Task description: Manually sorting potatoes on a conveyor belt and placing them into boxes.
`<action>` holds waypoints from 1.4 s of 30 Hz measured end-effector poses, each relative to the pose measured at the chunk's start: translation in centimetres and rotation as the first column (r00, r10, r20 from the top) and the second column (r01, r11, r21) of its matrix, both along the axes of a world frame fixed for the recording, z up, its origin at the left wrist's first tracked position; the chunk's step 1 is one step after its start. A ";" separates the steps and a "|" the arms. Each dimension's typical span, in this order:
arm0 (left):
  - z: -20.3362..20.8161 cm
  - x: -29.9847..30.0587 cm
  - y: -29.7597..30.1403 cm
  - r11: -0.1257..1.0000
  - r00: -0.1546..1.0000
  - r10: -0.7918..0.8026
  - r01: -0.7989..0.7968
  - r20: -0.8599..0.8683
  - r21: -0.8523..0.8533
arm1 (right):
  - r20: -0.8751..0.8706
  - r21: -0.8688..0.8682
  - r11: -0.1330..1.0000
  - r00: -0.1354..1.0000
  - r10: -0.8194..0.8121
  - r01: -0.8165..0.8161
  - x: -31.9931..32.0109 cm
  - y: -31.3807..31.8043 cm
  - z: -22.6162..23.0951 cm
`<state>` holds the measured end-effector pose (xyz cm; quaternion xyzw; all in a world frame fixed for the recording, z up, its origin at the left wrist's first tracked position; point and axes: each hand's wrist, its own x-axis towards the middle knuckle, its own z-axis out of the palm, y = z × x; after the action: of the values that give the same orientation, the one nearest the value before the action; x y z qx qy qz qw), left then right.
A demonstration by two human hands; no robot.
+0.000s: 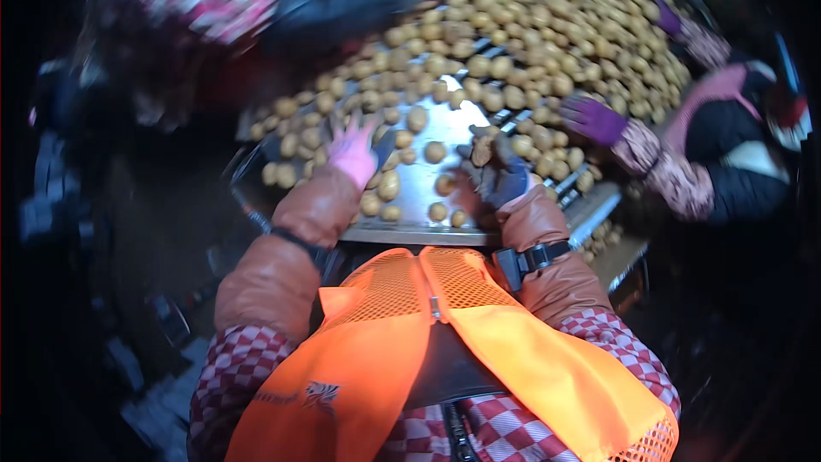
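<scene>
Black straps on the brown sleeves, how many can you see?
2. One black strap crosses the left brown sleeve; the other black strap crosses the right brown sleeve. The sleeves' undersides are out of sight, so more may be hidden.

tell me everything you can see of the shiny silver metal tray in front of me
The shiny silver metal tray looks smooth and flat, its front edge just beyond the orange mesh-panelled vest. Glare whitens its far part. Round yellow-brown potatoes lie scattered on it, denser toward the left. The pink-gloved left hand and dark-gloved right hand are over it; whether they touch it is unclear.
</scene>
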<state>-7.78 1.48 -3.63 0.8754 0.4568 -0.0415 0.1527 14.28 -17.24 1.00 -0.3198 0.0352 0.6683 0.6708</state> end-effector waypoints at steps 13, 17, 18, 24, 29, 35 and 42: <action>-7.4 -3.0 -2.8 0.877 0.974 -0.224 0.214 -0.028 0.430 | 0.126 -0.216 0.850 0.877 -0.464 0.481 12.6 -31.8 -0.8; -8.5 -2.5 -2.6 0.872 0.975 -0.224 0.204 -0.007 0.445 | 0.324 0.039 0.247 0.221 -0.920 0.968 22.6 -44.1 1.2; -9.4 -2.6 -1.8 0.873 0.976 -0.218 0.197 -0.005 0.445 | 0.360 0.010 0.124 0.112 -0.926 0.992 23.3 -44.0 1.7; -8.0 -2.4 -3.6 0.915 0.989 -0.109 0.137 -0.096 0.379 | 0.575 -0.272 0.790 0.751 -0.324 0.549 16.5 -33.3 -1.7; -5.7 -0.6 -3.8 0.928 0.991 -0.083 0.115 -0.103 0.354 | 0.947 -0.183 0.902 0.317 0.055 0.392 11.7 -15.1 -5.0; -7.1 -1.5 -3.3 0.930 0.985 -0.047 0.104 -0.166 0.353 | 0.408 -0.520 0.663 -0.525 0.747 0.539 9.1 -2.3 -4.1; -5.9 -1.1 -4.0 0.915 0.989 -0.102 0.135 -0.105 0.380 | 0.563 -0.743 0.623 -0.276 0.779 0.243 8.7 -3.6 -4.0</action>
<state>-8.92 -2.48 -9.53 0.9118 0.4081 0.0035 -0.0444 23.03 -20.87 -3.02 -0.8986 -0.3460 0.2604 0.0706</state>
